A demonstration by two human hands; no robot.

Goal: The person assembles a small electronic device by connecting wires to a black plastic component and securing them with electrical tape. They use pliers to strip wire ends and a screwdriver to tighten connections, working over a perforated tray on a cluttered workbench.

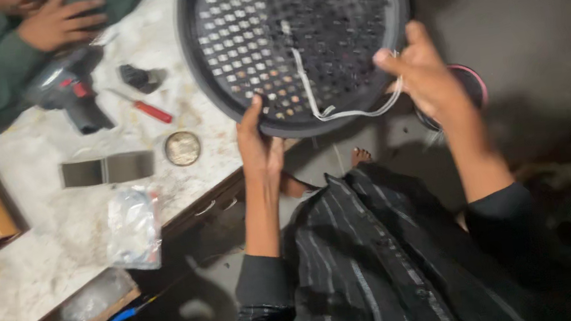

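I hold a large round dark grille (299, 30) with a perforated mesh face, partly over the corner of the white worktable (37, 246). My left hand (259, 145) grips its lower rim, fingers curled over the edge. My right hand (422, 73) grasps the right rim and pinches a thin white wire (337, 113) that runs down across the mesh and loops along the bottom edge.
On the worktable lie a grey and red power drill (69, 88), a red-handled screwdriver (147, 110), a small round tin (182, 148), a metal strip (107, 168) and a plastic bag (131, 224). Another person's hand (58, 23) in a green sleeve rests at the top left. A round dark object (474, 85) sits on the floor.
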